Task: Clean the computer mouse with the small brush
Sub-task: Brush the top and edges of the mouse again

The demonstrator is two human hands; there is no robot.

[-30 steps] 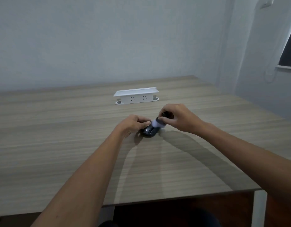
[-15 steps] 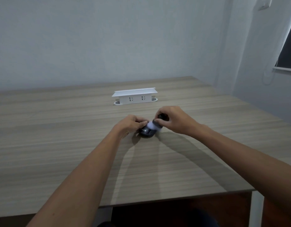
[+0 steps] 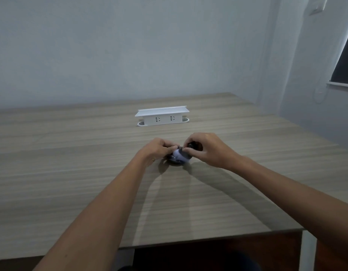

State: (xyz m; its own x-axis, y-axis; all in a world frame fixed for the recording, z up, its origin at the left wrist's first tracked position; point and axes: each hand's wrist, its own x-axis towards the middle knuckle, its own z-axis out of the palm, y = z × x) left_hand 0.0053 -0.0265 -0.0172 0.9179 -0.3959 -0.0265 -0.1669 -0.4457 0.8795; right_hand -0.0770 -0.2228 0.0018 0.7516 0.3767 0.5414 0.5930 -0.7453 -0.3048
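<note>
A dark computer mouse (image 3: 174, 160) lies on the wooden table (image 3: 91, 173) in the middle of the view, mostly hidden. My left hand (image 3: 157, 148) grips its left side and holds it down. My right hand (image 3: 206, 148) pinches a small brush with a dark handle (image 3: 193, 145) and pale bristles (image 3: 181, 155). The bristles press on top of the mouse, right beside my left thumb. Both hands nearly touch over the mouse.
A white socket box (image 3: 162, 116) stands on the table behind the hands. The table's near edge (image 3: 208, 239) runs across the bottom, with a white leg (image 3: 306, 251) at the right. A wall and a window (image 3: 345, 61) lie to the right.
The brush bristles have slid left across the mouse toward my left thumb. My right hand followed; my left hand stayed on the mouse.
</note>
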